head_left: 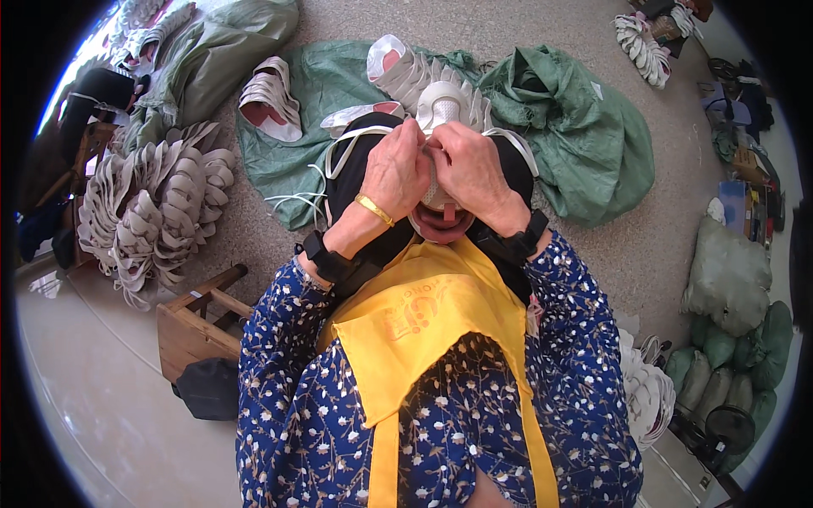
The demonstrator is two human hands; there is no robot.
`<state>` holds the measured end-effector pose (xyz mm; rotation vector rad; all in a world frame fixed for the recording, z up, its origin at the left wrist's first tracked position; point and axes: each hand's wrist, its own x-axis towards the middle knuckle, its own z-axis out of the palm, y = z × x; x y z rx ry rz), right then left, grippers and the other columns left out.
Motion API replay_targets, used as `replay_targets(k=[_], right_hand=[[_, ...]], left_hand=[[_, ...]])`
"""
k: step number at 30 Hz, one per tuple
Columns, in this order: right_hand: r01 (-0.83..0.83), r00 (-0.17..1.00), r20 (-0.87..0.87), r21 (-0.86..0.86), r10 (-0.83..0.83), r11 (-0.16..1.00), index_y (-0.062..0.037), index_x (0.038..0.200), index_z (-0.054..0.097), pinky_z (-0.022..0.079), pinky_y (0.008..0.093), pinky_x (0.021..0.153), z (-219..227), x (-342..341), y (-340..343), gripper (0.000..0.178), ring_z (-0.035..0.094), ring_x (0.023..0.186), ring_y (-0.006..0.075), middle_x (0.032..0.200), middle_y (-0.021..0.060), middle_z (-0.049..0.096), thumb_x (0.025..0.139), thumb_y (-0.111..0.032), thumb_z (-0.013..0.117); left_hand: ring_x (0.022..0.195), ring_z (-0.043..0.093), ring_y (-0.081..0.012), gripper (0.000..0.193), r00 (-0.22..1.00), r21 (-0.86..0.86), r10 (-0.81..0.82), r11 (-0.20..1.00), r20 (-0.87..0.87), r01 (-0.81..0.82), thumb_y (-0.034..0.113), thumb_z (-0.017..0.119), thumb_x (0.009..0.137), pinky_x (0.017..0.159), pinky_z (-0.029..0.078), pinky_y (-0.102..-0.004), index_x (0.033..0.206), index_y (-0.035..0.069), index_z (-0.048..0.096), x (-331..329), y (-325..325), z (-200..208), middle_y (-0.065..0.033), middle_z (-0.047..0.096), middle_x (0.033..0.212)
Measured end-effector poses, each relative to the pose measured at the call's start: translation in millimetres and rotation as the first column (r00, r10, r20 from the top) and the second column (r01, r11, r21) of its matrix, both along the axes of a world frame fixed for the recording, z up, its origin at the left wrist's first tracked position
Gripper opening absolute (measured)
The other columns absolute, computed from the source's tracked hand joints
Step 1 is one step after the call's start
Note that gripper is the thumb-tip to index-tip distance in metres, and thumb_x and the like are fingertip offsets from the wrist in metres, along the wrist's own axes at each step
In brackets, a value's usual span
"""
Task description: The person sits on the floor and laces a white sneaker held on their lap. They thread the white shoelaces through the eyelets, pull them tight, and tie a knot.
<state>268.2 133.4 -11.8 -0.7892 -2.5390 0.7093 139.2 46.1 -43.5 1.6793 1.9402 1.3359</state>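
Note:
A white shoe (442,106) with a mesh toe and a pinkish lining lies between my knees, toe pointing away from me. Over its middle my left hand (396,165) and my right hand (472,168) come together, thumbs and fingertips pinched. They cover the lacing area, and whatever is between the fingertips is hidden or too small to make out. Loose white laces (339,152) drape across my left knee, and another white lace (518,146) lies over my right knee.
Ahead on a green woven sack (296,165) lie stacked shoe uppers (271,97); a bulging green sack (584,135) sits to the right. More uppers (152,199) are heaped at left by a wooden stool (190,326). Another bundle (648,394) is near my right side.

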Motion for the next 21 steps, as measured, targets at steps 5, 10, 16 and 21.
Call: replay_targets(k=[5, 10, 16, 21], right_hand=[[0.015, 0.995, -0.093, -0.162, -0.030, 0.987, -0.0015, 0.081, 0.066, 0.050, 0.0394, 0.060, 34, 23, 12, 0.005, 0.065, 0.064, 0.0299, 0.073, 0.0166, 0.065, 0.084, -0.006, 0.066], [0.017, 0.960, -0.222, -0.561, -0.170, 0.827, -0.0003, 0.083, 0.066, 0.044, 0.0198, 0.062, 124, 74, 1, 0.010, 0.054, 0.069, 0.0012, 0.074, -0.0060, 0.061, 0.093, -0.003, 0.068], [-0.047, 0.955, -0.248, -0.664, -0.160, 0.746, -0.0008, 0.087, 0.066, 0.038, 0.0177, 0.058, 117, 74, 24, 0.010, 0.053, 0.070, -0.0008, 0.076, -0.0073, 0.059, 0.095, -0.006, 0.069], [-0.189, 0.936, -0.341, -0.693, -0.085, 0.696, -0.0023, 0.090, 0.069, 0.039, 0.0185, 0.057, 106, 49, 37, 0.010, 0.051, 0.066, -0.0002, 0.077, -0.0061, 0.062, 0.096, -0.011, 0.068]], left_hand=[[0.074, 0.062, -0.0415, 0.020, 1.000, -0.030, -0.010, 0.999, 0.004, 0.010, -0.006, 0.055, 0.081, 0.065, 0.049, -0.0473, 0.099, 0.001, 0.049, -4, -1, 5, -0.0184, 0.059, 0.078], [0.067, 0.062, -0.0336, 0.015, 0.999, -0.060, -0.033, 0.998, 0.034, 0.035, -0.003, 0.060, 0.082, 0.062, 0.049, -0.0415, 0.094, 0.001, 0.051, -9, -3, 6, -0.0156, 0.059, 0.074], [0.070, 0.061, -0.0142, 0.013, 0.981, -0.132, -0.153, 0.977, 0.120, 0.168, 0.003, 0.067, 0.091, 0.064, 0.051, -0.0291, 0.102, 0.002, 0.058, -16, 10, 34, -0.0051, 0.061, 0.079], [0.082, 0.064, -0.0095, 0.015, 0.772, -0.085, -0.424, 0.850, 0.473, 0.519, 0.005, 0.065, 0.095, 0.072, 0.054, -0.0277, 0.109, 0.004, 0.061, -14, 31, 37, -0.0039, 0.065, 0.095]])
